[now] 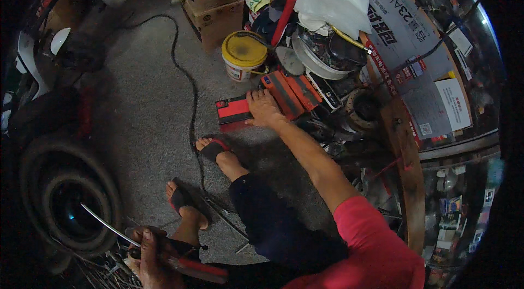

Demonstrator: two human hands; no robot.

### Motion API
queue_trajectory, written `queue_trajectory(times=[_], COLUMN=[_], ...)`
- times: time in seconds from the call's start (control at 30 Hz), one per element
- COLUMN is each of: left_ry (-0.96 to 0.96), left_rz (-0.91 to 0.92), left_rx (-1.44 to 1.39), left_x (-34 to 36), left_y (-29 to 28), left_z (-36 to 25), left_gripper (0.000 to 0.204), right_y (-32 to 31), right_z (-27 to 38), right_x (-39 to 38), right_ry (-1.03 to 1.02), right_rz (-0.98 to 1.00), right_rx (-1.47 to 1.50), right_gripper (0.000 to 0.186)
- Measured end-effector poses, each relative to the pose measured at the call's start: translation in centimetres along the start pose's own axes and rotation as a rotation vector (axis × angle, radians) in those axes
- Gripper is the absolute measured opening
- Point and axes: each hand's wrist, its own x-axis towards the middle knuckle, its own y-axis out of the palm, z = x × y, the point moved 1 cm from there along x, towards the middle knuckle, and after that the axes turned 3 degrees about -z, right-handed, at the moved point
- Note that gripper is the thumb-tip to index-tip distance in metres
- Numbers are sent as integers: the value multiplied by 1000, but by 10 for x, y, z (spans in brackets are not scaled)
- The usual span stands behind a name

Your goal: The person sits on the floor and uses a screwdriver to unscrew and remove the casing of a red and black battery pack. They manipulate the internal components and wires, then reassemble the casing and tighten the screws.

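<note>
My right hand reaches out over the floor, its thumb and fingers closed around the right end of a red-and-black battery-like block. Just right of it lie more orange-and-dark blocks of a similar shape. Low at the left, my left hand is closed on a hand tool. A thin curved metal rod extends from this grip towards the tyre, and a red-and-dark handle sticks out on the other side. My palm and the dim light hide how the two parts join.
A yellow-lidded bucket stands beyond the blocks, with cardboard boxes behind it. Black cable runs across the floor past my sandalled feet. A tyre is at the left; a large printed carton and piled parts crowd the right.
</note>
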Motion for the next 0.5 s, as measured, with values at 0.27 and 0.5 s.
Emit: queue_trajectory(times=[0.27,0.5], left_ry=[292,280], left_rz=[224,244], left_rx=[96,-35], left_x=[6,-5], left_y=[-14,-15], left_z=[-3,-13], left_gripper=[18,18], right_y=[1,-44], right_z=[39,3], right_x=[-30,-116], right_ry=[365,278], right_rz=[177,-28], right_rx=[199,374], right_gripper=[90,51])
